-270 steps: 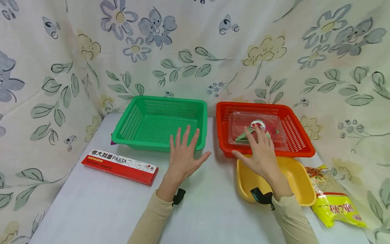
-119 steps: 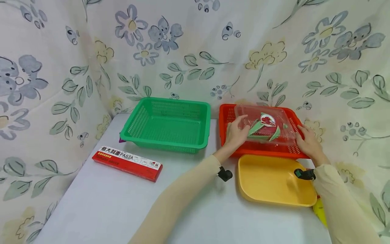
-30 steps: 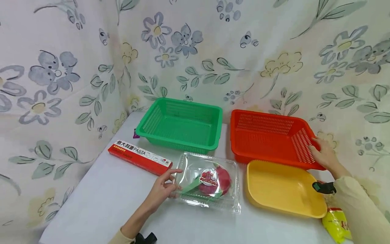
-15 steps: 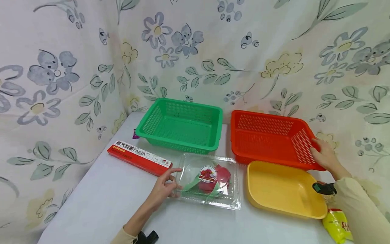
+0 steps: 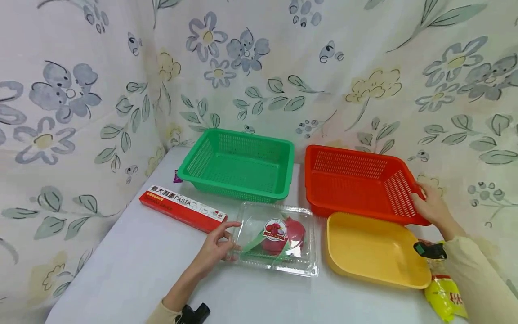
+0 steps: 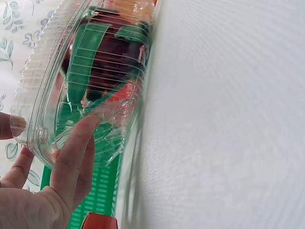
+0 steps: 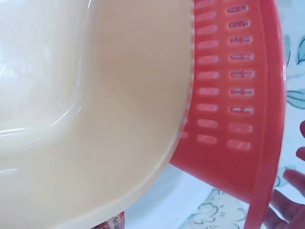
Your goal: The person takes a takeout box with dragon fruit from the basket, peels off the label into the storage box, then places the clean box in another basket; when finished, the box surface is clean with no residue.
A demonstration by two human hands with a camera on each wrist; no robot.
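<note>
A clear plastic clamshell box (image 5: 251, 229) with a round label lies on the table in front of the green basket (image 5: 247, 175). Inside is a red fruit with green, leaf-like strips (image 5: 279, 238), resembling a dragon fruit. My left hand (image 5: 216, 247) holds the box by its left end; the left wrist view shows fingertips on the lid edge and lower side. My right hand (image 5: 435, 209) grips the right end of the red basket (image 5: 348, 184), thumb on the inner side of the rim. In the right wrist view, fingers (image 7: 286, 205) show along the outer side of that rim.
A yellow basin (image 5: 376, 252) stands in front of the red basket, with a yellow food bag (image 5: 443, 297) at its right. A red-and-white pasta box (image 5: 184, 209) lies left of the clamshell. A small purple item (image 5: 177, 177) sits by the green basket; a flowered curtain rises behind.
Both hands lifted the clamshell box from the red basket; it came leftward to the table. My right hand moved to the basket's end. Over the last second the box settled flatter.
</note>
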